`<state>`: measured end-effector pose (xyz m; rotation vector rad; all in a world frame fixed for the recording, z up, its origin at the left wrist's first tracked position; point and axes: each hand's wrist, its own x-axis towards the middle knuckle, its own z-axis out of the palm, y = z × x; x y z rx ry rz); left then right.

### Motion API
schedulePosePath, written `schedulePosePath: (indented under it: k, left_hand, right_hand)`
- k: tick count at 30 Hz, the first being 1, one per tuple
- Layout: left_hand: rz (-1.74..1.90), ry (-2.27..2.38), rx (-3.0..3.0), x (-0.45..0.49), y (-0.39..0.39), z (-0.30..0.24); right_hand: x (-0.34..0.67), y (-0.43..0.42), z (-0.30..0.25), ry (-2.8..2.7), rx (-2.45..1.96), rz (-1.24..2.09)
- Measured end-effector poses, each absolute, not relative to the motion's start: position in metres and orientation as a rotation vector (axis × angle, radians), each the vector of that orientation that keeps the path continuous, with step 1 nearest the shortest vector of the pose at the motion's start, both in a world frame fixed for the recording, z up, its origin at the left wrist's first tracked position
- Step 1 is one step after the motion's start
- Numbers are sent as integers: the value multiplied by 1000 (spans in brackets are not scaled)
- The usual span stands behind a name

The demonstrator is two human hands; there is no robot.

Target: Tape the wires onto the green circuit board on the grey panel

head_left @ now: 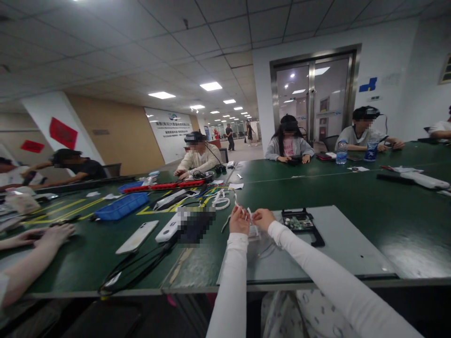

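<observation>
My left hand (239,220) is closed on a thin white cable (236,199), whose loose end rises above the fingers. Beside it, my right hand (263,219) pinches a white stretch of what looks like the same cable between the two hands. Under the hands a small pale object (253,231), too blurred to name, rests on a flat grey panel (338,244). A black frame with a green circuit board (299,221) lies on that panel, right of my right hand. A coiled white cable (221,201) sits left of my hands.
On my left lie a white phone (137,237), a white device (169,230), black cables (141,267) and a blue tray (121,206). Another person's hands (58,234) work at the far left. Several people sit around the green table (282,188). Two bottles (341,152) stand across it.
</observation>
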<state>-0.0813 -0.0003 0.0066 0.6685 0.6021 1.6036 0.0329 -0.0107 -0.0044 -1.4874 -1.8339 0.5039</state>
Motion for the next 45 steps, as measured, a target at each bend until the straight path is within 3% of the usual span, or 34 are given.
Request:
schedulePosePath:
  k: [7, 13, 20, 38, 45]
  left_hand:
    - [1559, 517, 606, -80, -2, 7]
    - [1490, 468, 582, -73, -3, 8]
    - [1363, 533, 727, -59, -3, 5]
    - [1211, 609, 888, -48, -13, 10]
    - [950, 534, 1045, -42, -25, 12]
  right_hand:
    - [33, -19, -5, -2022, -1668, 265]
    - [96, -31, 6, -2030, -1858, 106]
    - [168, -40, -16, -1799, -2266, 159]
    - [172, -83, -21, -1896, -2065, 164]
    - [153, -118, 8, -1848, -1453, 48]
